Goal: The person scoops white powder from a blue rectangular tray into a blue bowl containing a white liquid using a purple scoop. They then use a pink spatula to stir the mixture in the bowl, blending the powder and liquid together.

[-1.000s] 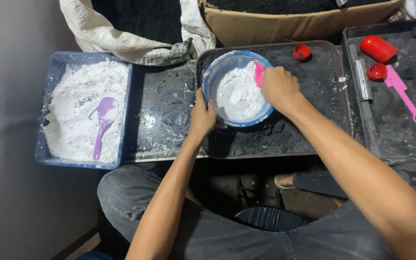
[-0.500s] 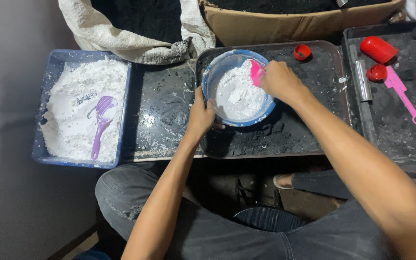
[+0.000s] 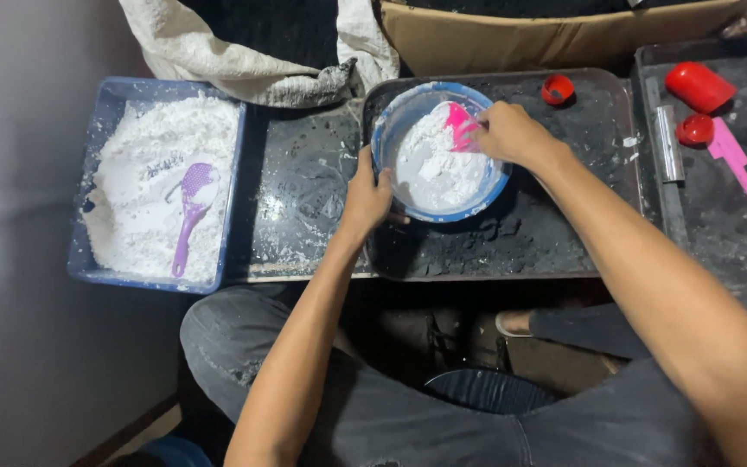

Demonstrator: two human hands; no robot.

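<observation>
- Since the earlier frame the pink scoop [image 3: 460, 121] has swung from the bowl's right rim toward its upper middle, blade now dug into the powder; the right hand [image 3: 512, 134] has followed it inward, while the left hand [image 3: 367, 197] has stayed on the rim.
- The blue bowl [image 3: 439, 152] sits at upper centre of the frame on a dark, soot-covered tray [image 3: 564, 233]. The left hand is clamped on the bowl's left rim, thumb inside the lip; the right hand is closed around the scoop's handle.
- The white powder [image 3: 434, 169] looks fine, dry and loosely clumped, so it probably spills or puffs up if jolted. The bowl seems thin, stiff plastic, light apart from its fill; the dusted rim may be slippery, so a grip on the rim with a thumb over the lip suits it.
- The scoop appears to be rigid, light plastic, best held by its handle.
- At left, a blue rectangular tub [image 3: 231, 207] holds a heap of the same powder with a purple scoop [image 3: 190, 207] lying in it.
- At upper right lie a red cap [image 3: 557, 88], a red cylinder [image 3: 699, 86] and a pink spoon [image 3: 741, 169] on a second black tray [image 3: 650, 69].
</observation>
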